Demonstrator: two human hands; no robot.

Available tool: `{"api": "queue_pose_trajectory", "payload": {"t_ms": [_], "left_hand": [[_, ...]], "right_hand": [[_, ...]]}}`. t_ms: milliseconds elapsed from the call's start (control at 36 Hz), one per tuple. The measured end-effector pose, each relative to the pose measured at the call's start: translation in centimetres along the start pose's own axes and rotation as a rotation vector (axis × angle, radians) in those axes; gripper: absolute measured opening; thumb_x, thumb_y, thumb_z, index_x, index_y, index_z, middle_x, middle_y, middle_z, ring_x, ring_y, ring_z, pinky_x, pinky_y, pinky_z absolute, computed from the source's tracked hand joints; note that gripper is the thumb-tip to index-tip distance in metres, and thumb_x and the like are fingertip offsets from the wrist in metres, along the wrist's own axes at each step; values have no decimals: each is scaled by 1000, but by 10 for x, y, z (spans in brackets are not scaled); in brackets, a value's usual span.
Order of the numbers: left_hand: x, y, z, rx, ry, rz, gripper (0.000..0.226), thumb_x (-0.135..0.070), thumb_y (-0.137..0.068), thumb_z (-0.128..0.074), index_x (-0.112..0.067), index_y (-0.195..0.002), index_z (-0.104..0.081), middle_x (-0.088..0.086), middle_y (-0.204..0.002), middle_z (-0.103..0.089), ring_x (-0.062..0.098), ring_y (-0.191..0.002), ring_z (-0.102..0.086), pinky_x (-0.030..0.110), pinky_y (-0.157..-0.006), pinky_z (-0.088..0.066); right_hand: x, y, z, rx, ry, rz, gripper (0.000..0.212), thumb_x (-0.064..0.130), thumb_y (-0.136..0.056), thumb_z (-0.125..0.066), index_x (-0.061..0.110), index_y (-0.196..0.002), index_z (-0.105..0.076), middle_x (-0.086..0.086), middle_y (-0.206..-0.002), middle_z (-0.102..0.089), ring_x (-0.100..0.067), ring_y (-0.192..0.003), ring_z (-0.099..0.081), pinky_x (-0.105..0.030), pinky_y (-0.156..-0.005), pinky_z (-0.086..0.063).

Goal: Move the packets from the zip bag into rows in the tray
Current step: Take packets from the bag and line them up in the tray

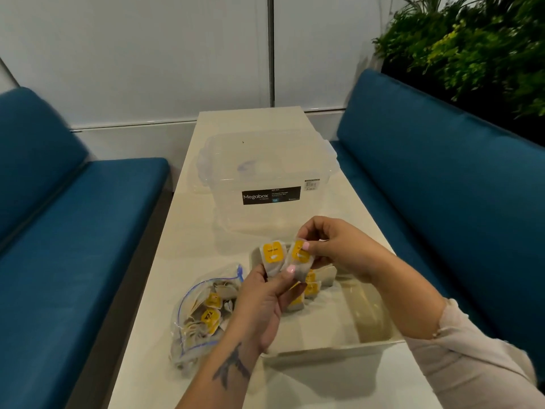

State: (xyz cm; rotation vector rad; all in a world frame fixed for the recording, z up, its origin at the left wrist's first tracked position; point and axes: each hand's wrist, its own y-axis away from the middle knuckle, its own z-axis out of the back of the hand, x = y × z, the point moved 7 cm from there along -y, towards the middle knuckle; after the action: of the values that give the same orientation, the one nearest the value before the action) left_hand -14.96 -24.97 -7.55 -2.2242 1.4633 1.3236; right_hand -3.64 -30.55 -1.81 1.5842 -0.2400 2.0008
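A clear zip bag [200,317] with a blue seal lies on the table at the left, holding several beige packets with yellow labels. To its right stands a cream tray [333,343]. A few packets [311,286] lie in the tray's far left corner. Above the tray's far left edge my left hand [265,302] pinches one packet [272,256] between thumb and fingers. My right hand [333,246] pinches a second packet [300,255] right beside it. The two packets touch or overlap.
A clear lidded storage box [265,175] labelled Megabox stands on the white table [177,255] behind the tray. Blue cushioned benches [73,231] flank the table on both sides. Green plants [472,42] fill the far right corner.
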Motion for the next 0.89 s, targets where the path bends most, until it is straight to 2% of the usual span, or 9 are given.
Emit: {"api": "queue_pose_trajectory", "payload": {"t_ms": [56,167,306,389,472,611,722,806,889], "left_hand": [[1,-1,0,-19,3,-12,24,3,-86,-56,-4,-109,-58,14,-101,-71,20,-82,-71,26,-70,-59],[0,-2,-2,-13,4,-30,23,2,-87,-55,-6,-108,-59,13,-99,-71,19,-82,-70,25,-68,-59],[0,-2,-3,1,-19,-49,24,1,-86,-56,-8,-108,-60,13,-104,-71,22,-90,-69,27,-76,-58],[-1,-5,-1,1,-77,-55,30,-7,-81,-61,-10,-111,-60,11,-105,-71,21,-95,-70,26,-78,-58],[-2,-10,8,-52,-84,-42,26,-17,-85,-59,-8,-109,-57,11,-105,-71,19,-91,-70,24,-68,-58],[-10,-16,28,-159,-106,-79,20,-21,-99,-41,-7,-104,-55,8,-98,-69,21,-94,-67,25,-69,-59],[-19,-13,33,-188,-106,-126,20,-18,-100,-39,-8,-95,-55,7,-95,-68,23,-89,-66,27,-70,-57],[-21,-12,35,-190,-108,-132,19,-18,-100,-39,-8,-95,-55,6,-94,-69,20,-85,-68,28,-69,-58],[-21,-12,37,-196,-118,-128,19,-18,-100,-40,-7,-97,-55,6,-96,-69,21,-88,-69,27,-69,-58]], "right_hand": [[-2,0,3,-6,2,-8,11,0,-89,-60,10,-95,-61,-3,-82,-61,-9,-64,-62,-19,-59,-54],[-4,0,5,1,-8,-12,24,-4,-82,-67,13,-98,-61,-6,-80,-57,-13,-66,-61,-22,-62,-55],[-5,-2,10,-50,-25,-16,28,-3,-80,-71,15,-99,-62,-10,-81,-61,-15,-66,-62,-22,-61,-55],[-5,-2,11,-63,-15,-7,21,-3,-79,-71,14,-91,-64,-8,-78,-63,-12,-61,-61,-19,-57,-54],[-6,-1,19,-102,20,5,15,-4,-79,-70,10,-84,-66,-8,-77,-66,-16,-66,-61,-22,-62,-55],[-19,-4,34,-180,270,-43,17,3,-81,-71,19,-77,-67,5,-71,-65,-4,-63,-59,-10,-56,-48],[-42,-8,34,-192,533,-111,23,10,-79,-73,28,-69,-63,11,-69,-62,-10,-70,-59,-24,-65,-49],[-61,-12,29,-160,609,-163,29,8,-77,-73,29,-62,-59,12,-65,-60,-9,-66,-59,-20,-55,-43],[-80,-15,22,-118,643,-222,31,8,-77,-73,28,-60,-58,12,-67,-60,-11,-74,-61,-22,-65,-46]]}}
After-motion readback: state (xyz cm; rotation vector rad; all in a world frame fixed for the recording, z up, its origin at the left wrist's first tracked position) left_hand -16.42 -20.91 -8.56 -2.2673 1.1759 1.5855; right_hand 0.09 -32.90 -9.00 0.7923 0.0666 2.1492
